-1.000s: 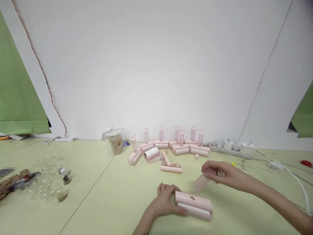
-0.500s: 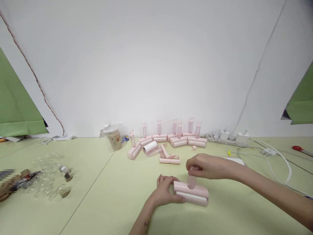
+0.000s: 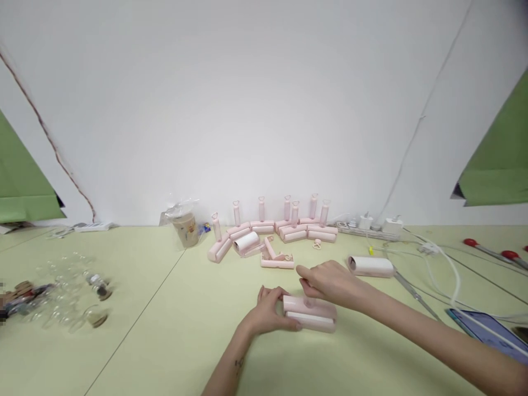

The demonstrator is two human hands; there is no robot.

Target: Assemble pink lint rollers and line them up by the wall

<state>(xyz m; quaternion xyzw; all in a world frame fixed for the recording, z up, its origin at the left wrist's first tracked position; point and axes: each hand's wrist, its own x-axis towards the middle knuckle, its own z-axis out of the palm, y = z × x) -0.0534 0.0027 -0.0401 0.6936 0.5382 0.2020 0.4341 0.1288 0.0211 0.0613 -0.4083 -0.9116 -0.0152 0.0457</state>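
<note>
A pink lint roller point(image 3: 310, 313) with a white paper roll showing along its front lies on the table before me. My left hand point(image 3: 270, 312) grips its left end, thumb at the front and fingers behind. Closed around the upright handle is my right hand point(image 3: 328, 281). It covers most of the handle, and only a short base shows below the fingers. Just behind are an opened pink roller case point(image 3: 277, 264) with a handle piece lying in it, and a white paper roll point(image 3: 246, 242). A small pink heart-loop cap point(image 3: 317, 244) lies to their right.
Several upright pink lint rollers point(image 3: 261, 220) stand in an arc by the wall. Another white roll point(image 3: 372, 267), a phone point(image 3: 489, 330), white cables and a power strip point(image 3: 367, 231) lie right. A bagged paper cup point(image 3: 185, 230) and clear glass pieces point(image 3: 61, 291) are left.
My view has turned slightly right. My right hand has lowered over the handle and tilted, covering more of it. My left hand keeps its grip on the roller's end.
</note>
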